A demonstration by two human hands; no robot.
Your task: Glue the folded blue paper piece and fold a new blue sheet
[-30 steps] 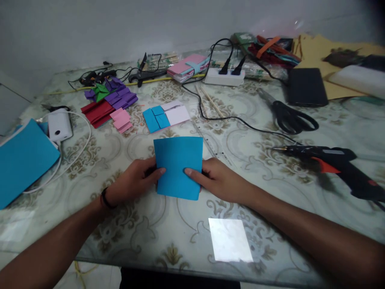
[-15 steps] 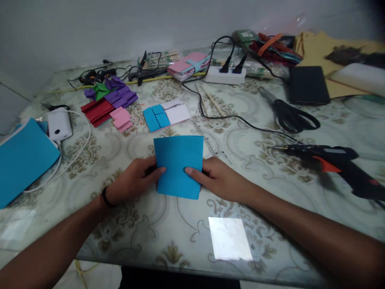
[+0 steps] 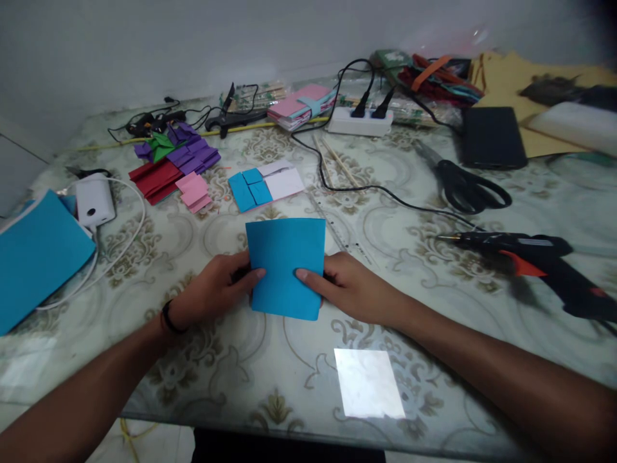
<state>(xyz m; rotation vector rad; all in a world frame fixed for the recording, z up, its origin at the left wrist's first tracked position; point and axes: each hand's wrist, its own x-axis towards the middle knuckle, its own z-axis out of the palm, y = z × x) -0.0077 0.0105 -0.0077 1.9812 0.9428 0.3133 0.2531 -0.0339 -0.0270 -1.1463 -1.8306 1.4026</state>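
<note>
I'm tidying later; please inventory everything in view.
Held paper: one, blue, centre
Paper stack: one, blue, left
Device: one, white, left
Folded papers: several, multicoloured, left
Card: one, blue-white, centre
Paper bundle: one, pink, back
Power strip: one, white, back
Sticks: two, pale, centre
Ruler: one, clear, centre
Cables: several, mostly black, back
Large scissors: one, black-handled, right
Glue gun: one, mainly black, right
Slab: one, black, right
Sheets: uncounted, yellow, right
Other clutter: uncounted, mixed, back
Table: one, pale, underneath
Left hand: one, on paper
Right hand: one, on paper

The floral-patterned table (image 3: 284, 379) carries scissors (image 3: 446, 172), a glue gun (image 3: 549, 255), a power strip (image 3: 359, 123) and thin sticks (image 3: 340, 162).
</note>
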